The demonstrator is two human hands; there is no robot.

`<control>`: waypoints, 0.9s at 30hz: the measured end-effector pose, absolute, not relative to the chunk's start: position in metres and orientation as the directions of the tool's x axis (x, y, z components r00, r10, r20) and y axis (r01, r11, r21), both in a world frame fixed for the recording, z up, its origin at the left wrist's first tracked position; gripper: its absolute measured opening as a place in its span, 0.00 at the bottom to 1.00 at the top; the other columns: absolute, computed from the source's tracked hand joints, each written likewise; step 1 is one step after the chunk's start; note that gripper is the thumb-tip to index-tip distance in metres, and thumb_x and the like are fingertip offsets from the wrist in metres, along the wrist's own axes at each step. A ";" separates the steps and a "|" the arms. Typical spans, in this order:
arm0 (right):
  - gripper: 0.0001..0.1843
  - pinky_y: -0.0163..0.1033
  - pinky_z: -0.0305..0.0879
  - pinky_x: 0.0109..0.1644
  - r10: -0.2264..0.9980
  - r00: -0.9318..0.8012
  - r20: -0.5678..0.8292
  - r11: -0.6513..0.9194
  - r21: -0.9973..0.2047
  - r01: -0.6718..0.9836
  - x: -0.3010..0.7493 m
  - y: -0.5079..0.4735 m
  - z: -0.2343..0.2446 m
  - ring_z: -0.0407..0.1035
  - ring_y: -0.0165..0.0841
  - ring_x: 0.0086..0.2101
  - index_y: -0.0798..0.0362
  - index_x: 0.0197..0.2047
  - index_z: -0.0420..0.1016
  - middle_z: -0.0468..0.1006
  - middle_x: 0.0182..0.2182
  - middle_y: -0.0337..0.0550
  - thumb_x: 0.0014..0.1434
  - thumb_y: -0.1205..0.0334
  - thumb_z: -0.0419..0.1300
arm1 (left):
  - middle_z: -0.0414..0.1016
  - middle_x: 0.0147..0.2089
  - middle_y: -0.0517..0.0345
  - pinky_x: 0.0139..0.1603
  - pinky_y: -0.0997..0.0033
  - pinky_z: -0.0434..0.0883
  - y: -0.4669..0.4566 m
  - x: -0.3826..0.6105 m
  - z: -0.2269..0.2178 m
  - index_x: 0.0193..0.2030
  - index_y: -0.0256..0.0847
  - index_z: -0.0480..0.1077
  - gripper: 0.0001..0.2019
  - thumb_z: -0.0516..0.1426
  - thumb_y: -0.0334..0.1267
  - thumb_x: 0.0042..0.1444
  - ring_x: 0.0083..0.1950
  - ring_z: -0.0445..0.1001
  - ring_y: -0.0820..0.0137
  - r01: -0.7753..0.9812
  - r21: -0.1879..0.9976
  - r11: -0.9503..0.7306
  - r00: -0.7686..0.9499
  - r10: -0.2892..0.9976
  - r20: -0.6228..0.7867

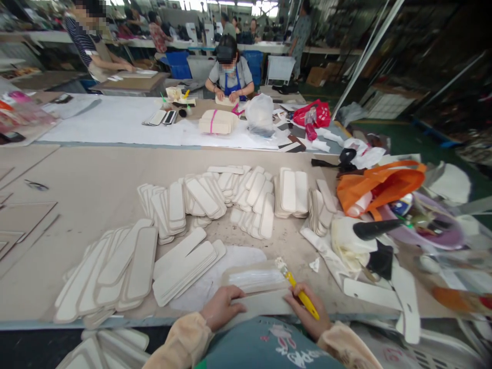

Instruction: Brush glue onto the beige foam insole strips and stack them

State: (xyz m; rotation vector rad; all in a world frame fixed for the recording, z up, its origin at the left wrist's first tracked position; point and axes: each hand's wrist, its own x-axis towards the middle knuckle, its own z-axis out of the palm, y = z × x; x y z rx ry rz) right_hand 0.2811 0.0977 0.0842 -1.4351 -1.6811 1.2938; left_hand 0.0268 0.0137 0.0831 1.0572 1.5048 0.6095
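Note:
Low in the middle of the head view, a pale flat strip (265, 303) lies between my hands at the table's front edge. My left hand (223, 307) closes on its left end, thumb on top. In my right hand (312, 313) is a yellow-handled brush (302, 295), its bristles covered in white paste and pointing away from me; the same fingers touch the strip's right end. Just beyond lies a long rounded panel (255, 277) with a wet, shiny white middle, on a white sheet (246, 253). A stack of cream panels (188, 271) sits left of it.
Fanned piles of rounded panels (140, 261) spread left and across the middle. At right are an orange bag (361, 187), a purple basin (446, 237), a paste-smeared white container (342, 233) and loose white pieces (371, 293). Opposite, a co-worker (230, 72) sits at another table.

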 end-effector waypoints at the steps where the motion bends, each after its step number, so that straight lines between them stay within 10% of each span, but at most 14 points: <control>1: 0.22 0.38 0.65 0.31 0.955 -0.248 -0.163 -0.055 -0.919 0.391 0.286 0.097 0.082 0.68 0.35 0.26 0.48 0.27 0.60 0.74 0.27 0.41 0.49 0.39 0.62 | 0.76 0.31 0.60 0.41 0.69 0.65 0.007 0.022 0.080 0.30 0.42 0.76 0.06 0.61 0.37 0.42 0.36 0.71 0.65 0.253 0.831 0.496 0.026 0.855 -0.519; 10: 0.20 0.38 0.63 0.32 0.959 -0.278 -0.061 0.063 -0.907 0.416 0.291 0.113 0.056 0.67 0.35 0.27 0.49 0.29 0.62 0.71 0.26 0.40 0.55 0.40 0.57 | 0.69 0.23 0.61 0.26 0.72 0.66 -0.018 0.006 0.031 0.31 0.38 0.67 0.18 0.59 0.52 0.42 0.25 0.69 0.71 -0.015 0.723 0.691 -0.326 0.680 -0.657; 27: 0.15 0.33 0.60 0.29 0.911 -0.411 -0.034 0.232 -0.781 0.580 0.286 0.148 0.014 0.63 0.30 0.22 0.49 0.31 0.61 0.66 0.21 0.33 0.60 0.47 0.52 | 0.75 0.27 0.63 0.35 0.72 0.63 0.015 0.010 0.022 0.46 0.37 0.69 0.14 0.57 0.36 0.51 0.32 0.74 0.69 0.290 0.514 0.808 -0.571 0.576 -0.585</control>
